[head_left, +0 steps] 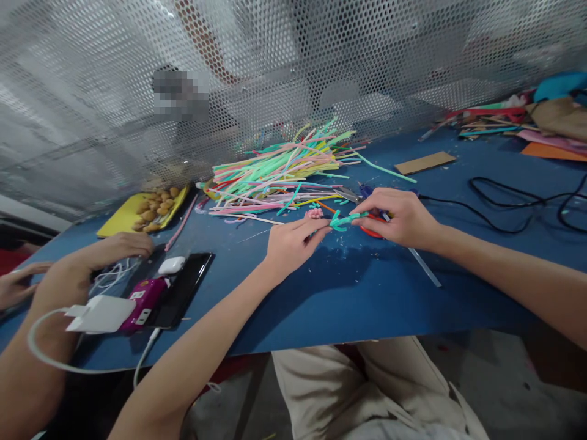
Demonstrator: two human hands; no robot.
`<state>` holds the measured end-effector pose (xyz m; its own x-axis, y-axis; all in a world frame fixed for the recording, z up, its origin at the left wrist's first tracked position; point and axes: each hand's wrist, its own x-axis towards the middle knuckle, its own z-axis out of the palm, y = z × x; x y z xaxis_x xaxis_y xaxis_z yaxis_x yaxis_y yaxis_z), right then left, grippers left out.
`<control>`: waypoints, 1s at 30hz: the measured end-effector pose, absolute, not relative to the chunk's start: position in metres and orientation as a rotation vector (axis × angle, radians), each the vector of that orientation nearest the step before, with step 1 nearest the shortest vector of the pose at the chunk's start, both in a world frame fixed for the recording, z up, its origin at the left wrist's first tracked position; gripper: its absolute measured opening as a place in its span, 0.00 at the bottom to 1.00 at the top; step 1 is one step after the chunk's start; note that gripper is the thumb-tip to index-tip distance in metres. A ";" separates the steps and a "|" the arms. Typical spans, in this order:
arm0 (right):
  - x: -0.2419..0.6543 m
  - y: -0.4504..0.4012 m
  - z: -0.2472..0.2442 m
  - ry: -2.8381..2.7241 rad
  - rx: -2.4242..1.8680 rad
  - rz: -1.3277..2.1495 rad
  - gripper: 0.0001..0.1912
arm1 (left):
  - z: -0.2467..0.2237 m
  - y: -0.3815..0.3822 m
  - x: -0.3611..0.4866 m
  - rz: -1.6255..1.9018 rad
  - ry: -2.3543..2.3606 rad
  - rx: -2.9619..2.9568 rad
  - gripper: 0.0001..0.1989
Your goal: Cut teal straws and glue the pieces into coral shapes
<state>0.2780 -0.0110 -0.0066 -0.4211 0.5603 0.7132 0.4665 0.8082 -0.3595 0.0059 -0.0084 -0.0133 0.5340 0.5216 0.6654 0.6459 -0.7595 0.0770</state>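
My left hand (293, 245) pinches one side of a teal pipe-cleaner piece (339, 221) with short branching ends, held above the blue table (284, 318). From the right, my right hand (397, 217) grips the other end of the same piece between thumb and fingers. A small pink curled bundle (314, 213) shows just above my left fingers. Scissors (348, 195) lie behind my right hand, with red-orange handles (373, 227) partly hidden by it. Behind both hands spreads a large pile of coloured pipe cleaners (275, 165).
At the left are a black phone (186, 290), a purple power adapter (144, 302) with a white charger (103, 315), another person's arms and a yellow tray (121, 215) of brown food. A cardboard strip (425, 162), a clear stick (426, 269) and black cable (499, 229) lie right.
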 end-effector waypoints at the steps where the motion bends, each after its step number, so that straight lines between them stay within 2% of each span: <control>1: 0.278 -0.011 -0.006 -2.085 -0.762 0.133 0.08 | -0.013 -0.008 0.006 -1.039 -0.981 -2.592 0.09; 7: 0.276 -0.012 -0.006 -2.081 -0.760 0.162 0.08 | -0.014 -0.007 0.006 -1.116 -0.802 -2.535 0.08; 16: 0.276 -0.011 -0.010 -2.066 -0.823 0.212 0.10 | -0.017 -0.005 0.003 -1.064 -0.841 -2.546 0.08; 23: 0.278 -0.007 -0.009 -2.095 -0.869 0.225 0.15 | -0.013 -0.001 0.000 -0.828 -1.066 -2.728 0.15; 30: 0.278 -0.006 -0.007 -2.049 -1.128 0.794 0.26 | -0.008 0.004 -0.002 -0.545 -1.155 -2.870 0.15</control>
<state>0.2778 -0.0063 -0.0069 -0.4112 0.8754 0.2540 0.4755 0.4437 -0.7596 -0.0022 0.0040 -0.0081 0.6695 0.6717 0.3172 0.6718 -0.7297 0.1274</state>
